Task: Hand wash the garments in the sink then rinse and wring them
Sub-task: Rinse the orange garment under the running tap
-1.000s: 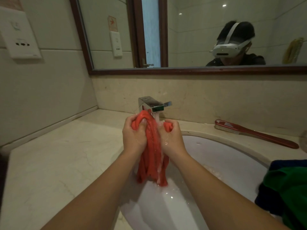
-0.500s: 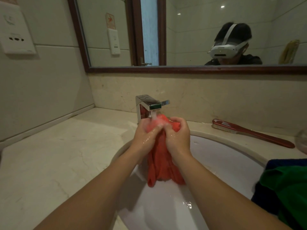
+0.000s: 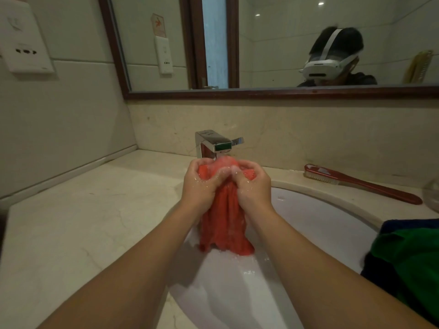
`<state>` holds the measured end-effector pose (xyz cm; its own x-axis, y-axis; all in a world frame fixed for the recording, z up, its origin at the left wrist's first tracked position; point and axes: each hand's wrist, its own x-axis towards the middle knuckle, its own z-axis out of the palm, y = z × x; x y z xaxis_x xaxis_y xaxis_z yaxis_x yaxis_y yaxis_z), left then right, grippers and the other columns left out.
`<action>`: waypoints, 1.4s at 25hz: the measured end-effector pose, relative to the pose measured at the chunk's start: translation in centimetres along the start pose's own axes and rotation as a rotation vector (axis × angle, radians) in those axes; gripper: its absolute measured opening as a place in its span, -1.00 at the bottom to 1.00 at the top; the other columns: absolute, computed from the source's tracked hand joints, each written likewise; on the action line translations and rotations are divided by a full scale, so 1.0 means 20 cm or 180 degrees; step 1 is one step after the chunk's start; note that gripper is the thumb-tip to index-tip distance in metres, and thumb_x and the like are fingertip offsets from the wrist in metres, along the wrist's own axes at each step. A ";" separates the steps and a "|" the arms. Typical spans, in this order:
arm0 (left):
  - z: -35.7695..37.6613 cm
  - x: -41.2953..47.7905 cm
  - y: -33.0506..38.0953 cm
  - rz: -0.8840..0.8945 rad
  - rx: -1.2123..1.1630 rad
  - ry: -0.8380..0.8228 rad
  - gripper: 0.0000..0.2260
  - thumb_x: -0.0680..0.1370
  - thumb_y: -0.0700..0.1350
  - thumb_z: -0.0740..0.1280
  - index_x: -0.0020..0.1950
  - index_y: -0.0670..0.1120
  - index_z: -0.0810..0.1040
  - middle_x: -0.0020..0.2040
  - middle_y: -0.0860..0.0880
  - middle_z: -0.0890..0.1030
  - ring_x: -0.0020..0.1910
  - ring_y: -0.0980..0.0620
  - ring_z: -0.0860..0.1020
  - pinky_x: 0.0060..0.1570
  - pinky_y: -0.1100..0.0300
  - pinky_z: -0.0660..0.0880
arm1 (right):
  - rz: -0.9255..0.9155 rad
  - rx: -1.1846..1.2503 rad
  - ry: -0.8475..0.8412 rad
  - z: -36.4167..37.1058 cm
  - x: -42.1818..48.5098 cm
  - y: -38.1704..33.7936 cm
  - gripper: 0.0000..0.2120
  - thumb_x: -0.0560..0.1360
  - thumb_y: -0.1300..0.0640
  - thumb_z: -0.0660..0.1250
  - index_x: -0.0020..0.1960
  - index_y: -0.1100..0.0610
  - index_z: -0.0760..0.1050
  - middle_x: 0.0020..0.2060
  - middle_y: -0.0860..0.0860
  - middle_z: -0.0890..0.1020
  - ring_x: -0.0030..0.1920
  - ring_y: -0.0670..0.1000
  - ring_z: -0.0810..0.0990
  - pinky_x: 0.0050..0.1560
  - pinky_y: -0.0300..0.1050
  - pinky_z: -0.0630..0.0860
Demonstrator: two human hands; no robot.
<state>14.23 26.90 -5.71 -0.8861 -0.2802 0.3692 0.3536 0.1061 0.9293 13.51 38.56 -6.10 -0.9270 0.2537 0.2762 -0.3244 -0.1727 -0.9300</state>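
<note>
A wet red garment (image 3: 224, 224) hangs over the white sink (image 3: 316, 224), bunched at its top under the chrome faucet (image 3: 215, 142). Water runs from the spout onto the cloth. My left hand (image 3: 202, 184) grips the bunched top on the left side. My right hand (image 3: 251, 184) grips it on the right, fingers curled into the fabric. The two hands touch at the knuckles. The garment's lower end drapes down to the basin.
A red scrubbing brush (image 3: 361, 182) lies on the marble counter (image 3: 83, 222) behind the sink. Green and dark blue garments (image 3: 408, 260) are piled on the sink's right rim. A glass object (image 3: 432, 193) shows at the right edge. A mirror hangs above.
My hands have come together at the top of the red garment and shifted a little right under the spout. The cloth now hangs wider and more spread than a second ago.
</note>
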 end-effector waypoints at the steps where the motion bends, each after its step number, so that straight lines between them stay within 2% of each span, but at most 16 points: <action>1: 0.01 0.00 0.00 0.0051 0.0038 -0.0032 -0.57 0.39 0.00 0.62 0.15 -0.01 0.52 0.07 -0.02 0.64 -0.01 0.10 0.63 0.01 0.17 0.59 | 0.0039 0.0091 0.0125 -0.01 0.01 -0.01 -0.79 0.54 0.21 0.48 0.15 0.03 0.61 0.03 0.03 0.69 0.05 0.02 0.68 0.06 -0.15 0.63; 3: 0.03 0.00 0.00 0.0215 0.0043 -0.0138 -0.58 0.39 -0.06 0.63 0.13 -0.06 0.52 0.03 -0.03 0.66 -0.07 0.15 0.62 -0.03 0.19 0.58 | 0.0231 0.0394 0.0212 -0.02 0.02 -0.02 -0.75 0.52 0.25 0.47 0.16 0.04 0.61 0.03 0.06 0.70 0.04 0.04 0.69 0.07 -0.09 0.64; 7: 0.03 0.00 0.00 0.0450 0.0116 -0.0151 -0.65 0.44 -0.09 0.60 0.12 -0.04 0.53 0.02 0.00 0.65 -0.06 0.19 0.62 -0.01 0.23 0.57 | 0.0313 0.0543 -0.0098 0.01 0.00 -0.04 -0.93 0.61 0.16 0.41 0.06 0.07 0.66 -0.08 -0.01 0.72 -0.05 -0.07 0.69 -0.04 -0.23 0.62; 9: 0.01 0.01 -0.01 0.0529 0.0167 -0.0068 -0.64 0.44 -0.05 0.60 0.12 -0.03 0.53 0.03 -0.01 0.65 -0.02 0.13 0.62 0.03 0.21 0.56 | 0.0195 0.0490 -0.0200 0.02 0.00 -0.04 -0.94 0.62 0.14 0.40 0.01 0.04 0.65 -0.12 -0.07 0.71 -0.11 -0.18 0.67 -0.11 -0.33 0.57; 10: -0.01 0.01 -0.01 0.0550 0.0157 -0.0033 -0.64 0.43 -0.04 0.61 0.12 -0.02 0.54 0.04 -0.01 0.64 -0.01 0.10 0.62 0.05 0.19 0.56 | 0.0160 0.0416 -0.0222 0.03 0.00 -0.03 -0.94 0.63 0.14 0.40 0.02 0.03 0.65 -0.11 -0.08 0.70 -0.12 -0.21 0.66 -0.14 -0.39 0.53; 12: -0.02 0.02 -0.01 0.0530 0.0088 0.0008 -0.64 0.40 -0.01 0.60 0.09 0.00 0.54 0.04 0.00 0.64 -0.01 0.12 0.60 0.06 0.18 0.56 | 0.0142 0.0239 -0.0323 0.03 0.00 -0.03 -0.90 0.63 0.11 0.39 0.12 0.03 0.65 -0.01 -0.08 0.69 -0.02 -0.20 0.65 -0.09 -0.43 0.51; 14: -0.02 0.02 -0.02 0.0460 0.0024 0.0007 -0.65 0.37 0.01 0.58 0.06 0.02 0.53 0.04 -0.01 0.63 -0.02 0.13 0.59 0.05 0.19 0.56 | 0.0179 0.0191 -0.0439 0.02 0.00 -0.02 -0.80 0.63 0.07 0.40 0.24 0.02 0.64 0.11 -0.06 0.68 0.10 -0.17 0.64 0.04 -0.42 0.53; 15: -0.02 0.02 -0.02 0.0454 0.0001 0.0000 -0.66 0.39 -0.02 0.57 0.06 0.02 0.53 0.04 -0.01 0.63 -0.03 0.16 0.59 0.03 0.22 0.55 | 0.0161 0.0147 -0.0483 0.02 0.00 -0.01 -0.80 0.62 0.09 0.41 0.23 0.03 0.64 0.10 -0.07 0.69 0.09 -0.20 0.64 0.04 -0.44 0.52; 17: -0.03 0.03 -0.02 0.0525 0.0091 0.0006 -0.72 0.47 -0.14 0.55 0.08 0.01 0.52 0.04 0.00 0.62 -0.06 0.21 0.59 0.00 0.28 0.52 | 0.0034 0.0017 -0.0515 0.01 0.01 0.00 -0.88 0.60 0.16 0.43 0.12 0.04 0.68 0.02 -0.10 0.71 0.00 -0.25 0.65 0.01 -0.43 0.50; 20: -0.03 0.05 -0.01 0.0734 0.0399 0.0084 -0.77 0.52 -0.22 0.49 0.08 0.02 0.54 0.03 0.09 0.62 -0.03 0.27 0.58 0.03 0.37 0.48 | -0.0173 -0.0210 -0.0269 0.01 0.02 0.01 -0.91 0.55 0.16 0.49 0.06 0.06 0.69 -0.04 -0.07 0.72 -0.01 -0.13 0.66 0.02 -0.32 0.52; 24: -0.02 0.08 -0.04 0.0653 0.0333 0.0243 -0.75 0.47 -0.20 0.55 -0.01 0.06 0.56 -0.05 0.04 0.66 -0.09 0.11 0.62 -0.02 0.17 0.57 | -0.0302 -0.0204 0.0052 0.00 0.03 0.02 -0.85 0.53 0.16 0.51 0.09 0.03 0.67 -0.07 -0.08 0.71 -0.06 -0.12 0.65 0.02 -0.23 0.59; 27: -0.01 0.08 -0.04 0.0567 0.0217 0.0344 -0.72 0.43 -0.24 0.57 -0.06 0.05 0.54 -0.12 0.05 0.65 -0.19 0.15 0.60 -0.15 0.24 0.54 | -0.0232 -0.0204 -0.0025 -0.01 0.04 0.03 -0.85 0.54 0.15 0.51 0.10 0.01 0.67 -0.04 -0.05 0.71 0.00 -0.04 0.68 0.06 -0.12 0.62; 29: -0.01 0.06 -0.03 0.0580 0.0137 0.0322 -0.74 0.43 -0.25 0.57 -0.05 -0.01 0.55 -0.13 0.07 0.63 -0.23 0.25 0.57 -0.18 0.34 0.50 | -0.0244 -0.0269 -0.0170 0.00 0.04 0.04 -0.86 0.55 0.13 0.50 0.11 0.01 0.66 -0.02 -0.05 0.72 0.03 -0.05 0.68 0.08 -0.16 0.61; 31: 0.00 0.06 -0.02 0.0597 0.0117 0.0241 -0.75 0.44 -0.25 0.57 0.00 -0.08 0.56 -0.12 0.05 0.63 -0.24 0.30 0.56 -0.16 0.36 0.50 | -0.0323 -0.0259 -0.0262 0.01 0.03 0.05 -0.89 0.56 0.14 0.49 0.07 0.00 0.66 -0.02 -0.07 0.72 0.04 -0.08 0.68 0.09 -0.21 0.58; 35: -0.01 0.04 -0.01 0.0620 0.0096 0.0007 -0.75 0.48 -0.26 0.53 0.06 -0.06 0.57 -0.06 0.01 0.66 -0.15 0.20 0.61 -0.08 0.24 0.56 | -0.0323 -0.0223 -0.0113 0.00 0.04 0.03 -0.95 0.60 0.15 0.44 0.04 0.04 0.66 -0.06 -0.10 0.70 0.00 -0.11 0.66 0.02 -0.34 0.54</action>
<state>13.48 26.42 -5.67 -0.8012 -0.2536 0.5420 0.5092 0.1870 0.8401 12.61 38.68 -6.52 -0.8966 0.2324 0.3771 -0.4041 -0.0805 -0.9112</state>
